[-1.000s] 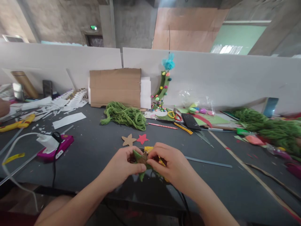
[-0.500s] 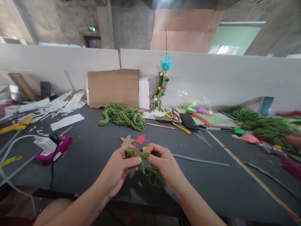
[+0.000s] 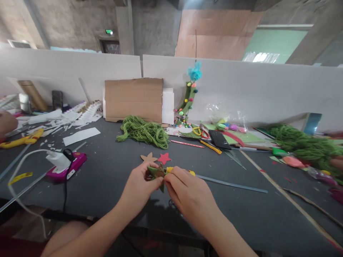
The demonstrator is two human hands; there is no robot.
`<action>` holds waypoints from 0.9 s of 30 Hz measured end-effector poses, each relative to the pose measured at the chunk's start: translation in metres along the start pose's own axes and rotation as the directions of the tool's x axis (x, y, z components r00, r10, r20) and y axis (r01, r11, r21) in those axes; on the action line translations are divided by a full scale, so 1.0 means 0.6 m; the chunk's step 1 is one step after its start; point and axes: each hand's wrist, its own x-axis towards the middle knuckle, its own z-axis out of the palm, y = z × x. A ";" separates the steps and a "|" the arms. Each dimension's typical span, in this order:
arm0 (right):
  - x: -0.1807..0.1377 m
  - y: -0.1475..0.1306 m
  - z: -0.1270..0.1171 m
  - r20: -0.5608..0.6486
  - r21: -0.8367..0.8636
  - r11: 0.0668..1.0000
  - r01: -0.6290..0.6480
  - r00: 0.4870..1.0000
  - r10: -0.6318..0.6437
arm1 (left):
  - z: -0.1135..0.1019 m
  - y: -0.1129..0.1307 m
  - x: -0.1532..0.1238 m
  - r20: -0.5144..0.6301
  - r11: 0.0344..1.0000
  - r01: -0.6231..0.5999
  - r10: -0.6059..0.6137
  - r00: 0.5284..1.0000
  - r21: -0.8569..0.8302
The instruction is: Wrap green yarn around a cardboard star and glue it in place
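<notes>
Green yarn-wrapped star [image 3: 157, 174] sits pinched between both hands just above the dark table [image 3: 112, 178], near its front edge. Left hand [image 3: 139, 187] grips the star's left pts w/ thumb & fingers closed tight; right hand [image 3: 184, 192] clamps its right side, fingertips curled shut. Tan star cutout [image 3: 149, 157] & red star cutout [image 3: 164, 158] lie just behind; green yarn pile [image 3: 143, 131] farther back.
</notes>
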 end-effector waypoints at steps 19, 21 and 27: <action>-0.001 0.057 -0.013 0.519 0.816 0.171 -0.553 0.830 0.204 | 0.015 -0.007 -0.014 0.414 0.934 0.207 -0.071 0.907 -0.292; 0.000 0.047 0.000 0.501 0.821 0.140 -0.554 0.816 0.289 | 0.016 -0.008 -0.012 0.355 0.924 0.173 -0.044 0.934 -0.341; 0.009 0.022 0.020 0.340 0.835 0.228 -0.501 0.796 0.501 | 0.012 -0.014 0.000 0.130 0.892 0.080 -0.025 0.991 -0.444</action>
